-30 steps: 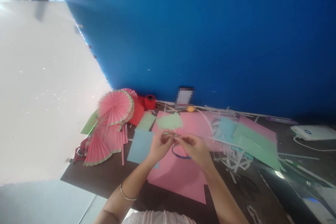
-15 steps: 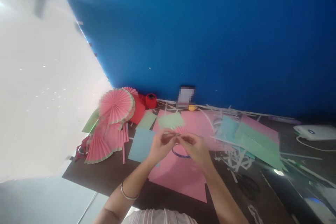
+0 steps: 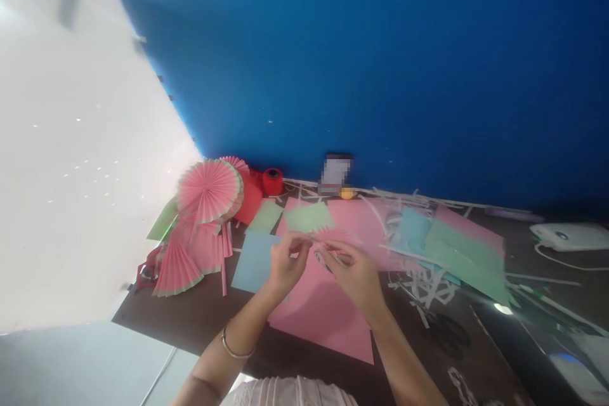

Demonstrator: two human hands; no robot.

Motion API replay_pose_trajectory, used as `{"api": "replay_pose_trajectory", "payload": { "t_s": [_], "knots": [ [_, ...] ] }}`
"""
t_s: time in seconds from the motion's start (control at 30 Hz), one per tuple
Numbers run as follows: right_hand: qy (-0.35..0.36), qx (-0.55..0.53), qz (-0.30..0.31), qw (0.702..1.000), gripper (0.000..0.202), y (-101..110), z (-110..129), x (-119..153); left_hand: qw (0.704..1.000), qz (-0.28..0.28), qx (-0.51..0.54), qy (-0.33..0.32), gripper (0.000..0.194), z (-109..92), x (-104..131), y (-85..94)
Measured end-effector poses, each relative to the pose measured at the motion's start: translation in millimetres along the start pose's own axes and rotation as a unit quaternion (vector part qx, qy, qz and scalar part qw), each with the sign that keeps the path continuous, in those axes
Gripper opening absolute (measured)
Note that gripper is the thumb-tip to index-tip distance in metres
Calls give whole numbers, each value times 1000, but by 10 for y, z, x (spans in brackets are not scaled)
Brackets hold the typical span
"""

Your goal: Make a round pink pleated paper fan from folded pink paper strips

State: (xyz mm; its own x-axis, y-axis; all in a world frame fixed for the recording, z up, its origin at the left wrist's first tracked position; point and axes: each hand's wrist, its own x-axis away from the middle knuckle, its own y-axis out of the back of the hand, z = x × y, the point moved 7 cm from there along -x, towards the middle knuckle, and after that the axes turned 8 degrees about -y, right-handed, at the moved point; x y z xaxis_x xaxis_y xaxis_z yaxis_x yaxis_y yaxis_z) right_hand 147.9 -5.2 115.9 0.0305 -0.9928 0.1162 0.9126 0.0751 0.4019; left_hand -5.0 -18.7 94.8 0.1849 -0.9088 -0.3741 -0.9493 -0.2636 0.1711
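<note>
My left hand (image 3: 291, 260) is closed in a pinch, thumb against fingers, above the pink paper sheet (image 3: 328, 323). Whatever sits in that pinch is too small to make out. Just to its right, my right hand (image 3: 351, 266) is closed on a thin ring with a dark blue rim, which looks like a tape roll (image 3: 323, 260); the fingers cover part of it. A narrow gap parts the two hands' fingertips. Behind them lies a small pleated pink paper piece (image 3: 325, 235), partly hidden.
Pink and green pleated paper fans (image 3: 209, 190) stand at the left, near a red tape roll (image 3: 273, 183). Green and pink sheets (image 3: 466, 254), white paper strips (image 3: 431, 285) and dark scissors (image 3: 447, 333) lie at the right. A blue wall (image 3: 361, 63) rises behind the table.
My hands have drawn slightly apart at the fingertips. The tape roll has tilted and moved up and left, and now shows narrower beside my right fingers.
</note>
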Motion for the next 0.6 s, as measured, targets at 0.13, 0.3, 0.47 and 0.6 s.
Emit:
{"api": "replay_pose_trajectory", "payload": {
  "t_s": [0.13,0.3,0.47,0.6],
  "knots": [
    [8,13,-16,1000,25,25,11,3,1000,-8,20,2,12,4,-6,53],
    [29,14,-18,999,22,28,63,-14,1000,-1,30,-5,10,-35,4,57],
    [16,20,-22,999,25,42,79,-23,1000,0,30,-10,10,-22,13,37],
    [19,30,-25,999,27,45,58,-49,999,-2,36,-10,9,-35,11,32]
  ]
}}
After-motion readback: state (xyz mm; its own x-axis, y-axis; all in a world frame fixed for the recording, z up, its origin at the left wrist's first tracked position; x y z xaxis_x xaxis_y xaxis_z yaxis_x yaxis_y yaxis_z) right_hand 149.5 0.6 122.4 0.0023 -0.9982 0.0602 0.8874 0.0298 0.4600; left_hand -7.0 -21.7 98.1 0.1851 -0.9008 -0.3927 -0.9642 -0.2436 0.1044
